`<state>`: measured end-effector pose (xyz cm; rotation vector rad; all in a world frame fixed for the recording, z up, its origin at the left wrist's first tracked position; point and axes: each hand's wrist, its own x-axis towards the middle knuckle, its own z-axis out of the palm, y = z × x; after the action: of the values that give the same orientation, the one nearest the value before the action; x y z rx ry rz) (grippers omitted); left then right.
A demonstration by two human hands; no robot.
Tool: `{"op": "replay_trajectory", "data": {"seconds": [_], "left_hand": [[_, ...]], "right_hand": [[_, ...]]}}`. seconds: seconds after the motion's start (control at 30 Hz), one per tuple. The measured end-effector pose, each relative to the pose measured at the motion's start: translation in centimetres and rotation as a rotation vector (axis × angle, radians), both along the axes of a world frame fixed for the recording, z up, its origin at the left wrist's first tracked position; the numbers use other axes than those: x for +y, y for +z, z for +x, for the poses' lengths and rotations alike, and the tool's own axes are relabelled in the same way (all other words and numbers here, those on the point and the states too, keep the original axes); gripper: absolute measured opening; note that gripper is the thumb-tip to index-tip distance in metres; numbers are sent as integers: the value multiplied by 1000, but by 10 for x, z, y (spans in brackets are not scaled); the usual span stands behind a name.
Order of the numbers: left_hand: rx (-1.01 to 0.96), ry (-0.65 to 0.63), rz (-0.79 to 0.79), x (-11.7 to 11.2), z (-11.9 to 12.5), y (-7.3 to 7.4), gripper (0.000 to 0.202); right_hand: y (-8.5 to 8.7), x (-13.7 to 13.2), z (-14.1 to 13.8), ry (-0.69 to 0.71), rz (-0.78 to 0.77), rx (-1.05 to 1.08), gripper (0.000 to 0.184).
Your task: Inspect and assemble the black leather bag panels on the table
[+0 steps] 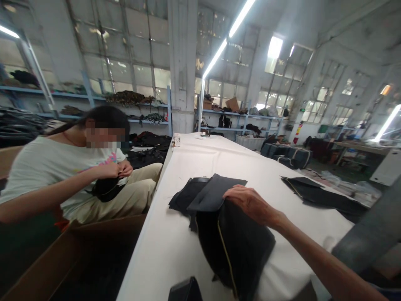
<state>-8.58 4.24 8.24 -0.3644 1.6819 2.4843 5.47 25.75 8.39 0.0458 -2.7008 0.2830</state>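
Note:
From the lower right my right hand [246, 202] reaches over the white table, its fingers closed on the upper edge of a black fabric piece with a gold zipper [247, 246]. The piece hangs tilted, and its lower end runs out of the frame. Just beyond my fingertips, flat black fabric panels [206, 194] overlap on the table, partly behind the held piece. I cannot tell whether my fingers also pinch one of those panels. My left hand is out of view.
On the left a seated person [62, 167] works on a black item [108, 188]. More black zippered pieces [322, 196] lie along the right edge of the white table [156, 255]. A dark object [185, 289] juts in at the bottom. Cardboard [46, 263] stands at lower left.

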Motion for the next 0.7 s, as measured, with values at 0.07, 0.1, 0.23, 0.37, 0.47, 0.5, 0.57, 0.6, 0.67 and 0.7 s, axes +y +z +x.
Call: {"op": "replay_trajectory", "data": {"seconds": [0.07,0.1,0.23,0.37,0.47,0.5,0.57,0.6,0.67,0.7], "left_hand": [[1,42,35,29,-59,35,90],[-7,61,50,41,-84,50,92],[-56,123,95,72,-143,87,95],[-76,140,111,79,-156,86,94],[-58,120,107,77,-151,80,93],[-44,109,105,75,-147,79,93],[-1,79,101,71,-130,77,92],[26,60,99,68,-117,75,91],[85,14,93,55,-78,67,90],[114,-12,87,46,-52,59,88]], "right_hand": [[15,3,15,-83,0,51,25],[21,4,23,-125,-3,78,25],[30,4,46,-279,-83,140,21],[20,8,59,-372,-180,146,30],[11,11,65,-380,-260,119,34],[8,10,67,-372,-284,104,35],[4,6,70,-345,-323,70,35],[2,2,70,-329,-343,53,35],[0,-6,70,-289,-378,15,36],[-2,-11,70,-269,-391,-3,36]]}}
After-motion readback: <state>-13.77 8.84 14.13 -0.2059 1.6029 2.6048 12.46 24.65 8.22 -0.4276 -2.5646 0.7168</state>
